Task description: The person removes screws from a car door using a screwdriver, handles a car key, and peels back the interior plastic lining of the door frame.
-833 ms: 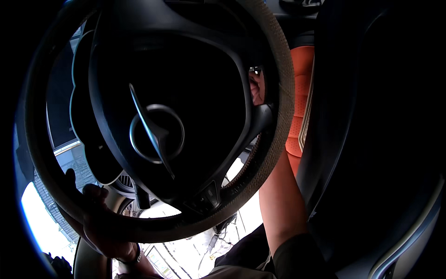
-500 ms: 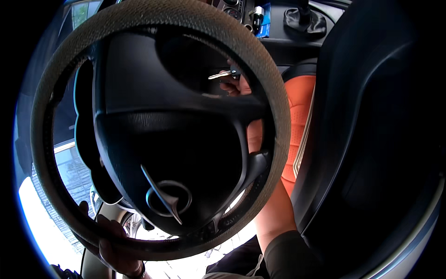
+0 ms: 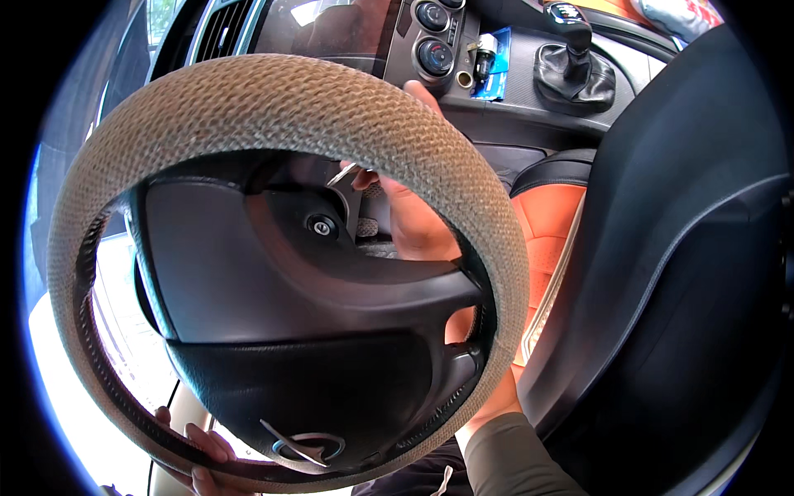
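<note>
A steering wheel (image 3: 273,95) in a woven tan cover fills the middle of the view. At its lower left rim my left hand (image 3: 207,446) is closed round the wheel, its fingers showing over the rim. My right arm passes behind the wheel's right side. My right hand (image 3: 420,221), partly hidden by the upper rim, pinches a metal key (image 3: 341,174); the blade shows and the head is covered. The key is apart from the round ignition lock (image 3: 321,226) on the dark column panel, above and slightly to its right. Nothing is in the lock.
Climate knobs (image 3: 434,58) sit beyond the wheel. Right of them are a small dark cylinder (image 3: 483,59), a blue packet (image 3: 499,74) and a gear lever (image 3: 571,41) with a black boot. An orange seat pad (image 3: 542,227) and a black seat back (image 3: 662,248) stand at the right.
The view has tilted, bringing in more of the dashboard and the ignition lock, and looks brighter. The key in my right hand now shows close under the upper rim. My left hand stays on the wheel.
</note>
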### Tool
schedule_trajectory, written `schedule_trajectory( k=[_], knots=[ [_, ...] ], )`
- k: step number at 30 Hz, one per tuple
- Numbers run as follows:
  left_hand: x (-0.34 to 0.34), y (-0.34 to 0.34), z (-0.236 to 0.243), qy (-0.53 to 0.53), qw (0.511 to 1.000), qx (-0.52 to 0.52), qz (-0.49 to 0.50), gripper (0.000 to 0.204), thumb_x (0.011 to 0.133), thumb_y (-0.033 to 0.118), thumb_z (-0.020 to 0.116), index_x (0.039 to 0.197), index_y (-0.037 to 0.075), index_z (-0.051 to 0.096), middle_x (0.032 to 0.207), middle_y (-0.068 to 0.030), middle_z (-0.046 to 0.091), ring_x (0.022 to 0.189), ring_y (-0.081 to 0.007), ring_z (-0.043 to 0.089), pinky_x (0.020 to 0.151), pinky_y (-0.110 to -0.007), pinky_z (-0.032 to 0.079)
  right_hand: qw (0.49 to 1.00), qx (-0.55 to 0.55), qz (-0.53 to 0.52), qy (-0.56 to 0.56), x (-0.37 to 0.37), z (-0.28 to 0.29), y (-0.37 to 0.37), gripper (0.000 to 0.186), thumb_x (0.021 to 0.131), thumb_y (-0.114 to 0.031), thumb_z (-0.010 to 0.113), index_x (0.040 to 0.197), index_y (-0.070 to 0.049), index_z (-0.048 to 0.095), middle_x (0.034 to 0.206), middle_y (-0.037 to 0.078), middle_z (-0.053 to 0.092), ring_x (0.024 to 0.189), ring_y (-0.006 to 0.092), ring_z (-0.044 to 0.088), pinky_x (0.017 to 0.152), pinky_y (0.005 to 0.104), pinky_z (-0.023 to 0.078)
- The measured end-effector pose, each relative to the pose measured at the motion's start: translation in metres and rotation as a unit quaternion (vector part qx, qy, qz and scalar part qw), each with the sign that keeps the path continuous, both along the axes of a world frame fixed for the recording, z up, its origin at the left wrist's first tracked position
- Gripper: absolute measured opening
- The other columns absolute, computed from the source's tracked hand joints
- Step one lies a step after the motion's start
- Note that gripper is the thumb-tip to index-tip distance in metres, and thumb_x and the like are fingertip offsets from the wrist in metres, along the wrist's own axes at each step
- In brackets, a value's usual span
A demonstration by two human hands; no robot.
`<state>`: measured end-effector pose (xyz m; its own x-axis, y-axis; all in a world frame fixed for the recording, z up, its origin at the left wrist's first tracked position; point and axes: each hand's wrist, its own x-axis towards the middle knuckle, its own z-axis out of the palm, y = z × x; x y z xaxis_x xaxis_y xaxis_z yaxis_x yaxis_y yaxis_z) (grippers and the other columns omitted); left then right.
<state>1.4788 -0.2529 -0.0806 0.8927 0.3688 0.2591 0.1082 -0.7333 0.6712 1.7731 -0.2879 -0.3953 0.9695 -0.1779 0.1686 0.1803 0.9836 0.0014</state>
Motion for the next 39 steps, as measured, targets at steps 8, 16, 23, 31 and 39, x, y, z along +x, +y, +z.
schedule_trajectory(
  k=[8, 16, 23, 31, 39],
  knots=[
    [0.003, 0.024, -0.002, -0.031, 0.988, 0.120, 0.093, 0.043, 0.097, 0.030, 0.064, 0.126, 0.005, 0.044, 0.114, -0.0193, 0.051, 0.097, -0.0271, 0.054, 0.083, -0.036, 0.046, 0.998, 0.019, 0.065, -0.005, 0.002, -0.007, 0.016, 0.069, 0.099, -0.013, 0.066, 0.157, -0.012, 0.029, 0.121, 0.021, 0.066, 0.101, 0.0210, 0.068, 0.091, 0.0383, 0.055],
    [0.009, 0.034, -0.001, 0.011, 0.962, 0.266, 0.066, 0.045, 0.099, 0.032, 0.060, 0.131, 0.005, 0.042, 0.122, -0.0230, 0.048, 0.105, -0.0325, 0.053, 0.089, -0.040, 0.046, 0.994, 0.030, 0.101, -0.011, 0.013, 0.000, 0.045, 0.064, 0.099, -0.011, 0.067, 0.153, -0.013, 0.034, 0.120, 0.021, 0.067, 0.102, 0.0196, 0.068, 0.095, 0.0392, 0.054],
    [0.004, 0.039, 0.004, 0.041, 0.901, 0.433, 0.004, 0.047, 0.101, 0.034, 0.058, 0.135, 0.006, 0.041, 0.129, -0.0262, 0.046, 0.111, -0.0372, 0.052, 0.094, -0.044, 0.045, 0.993, 0.021, 0.119, 0.010, 0.005, -0.002, 0.043, 0.061, 0.098, -0.011, 0.068, 0.150, -0.012, 0.036, 0.118, 0.020, 0.067, 0.101, 0.0189, 0.068, 0.094, 0.0382, 0.054],
    [-0.018, 0.041, 0.009, 0.053, 0.793, 0.603, -0.060, 0.050, 0.104, 0.036, 0.054, 0.140, 0.006, 0.039, 0.137, -0.0300, 0.043, 0.119, -0.0426, 0.051, 0.100, -0.048, 0.045, 0.987, -0.001, 0.150, 0.048, -0.038, -0.010, 0.038, 0.057, 0.098, -0.011, 0.069, 0.147, -0.010, 0.039, 0.116, 0.018, 0.067, 0.099, 0.0181, 0.067, 0.093, 0.0371, 0.054],
    [-0.033, 0.049, 0.016, 0.045, 0.720, 0.685, -0.099, 0.052, 0.106, 0.038, 0.051, 0.145, 0.006, 0.037, 0.144, -0.0337, 0.040, 0.126, -0.0480, 0.050, 0.106, -0.053, 0.044, 0.985, -0.016, 0.159, 0.068, -0.055, -0.015, 0.025, 0.054, 0.097, -0.011, 0.070, 0.143, -0.009, 0.042, 0.113, 0.017, 0.067, 0.098, 0.0172, 0.067, 0.093, 0.0360, 0.054]
  ],
)
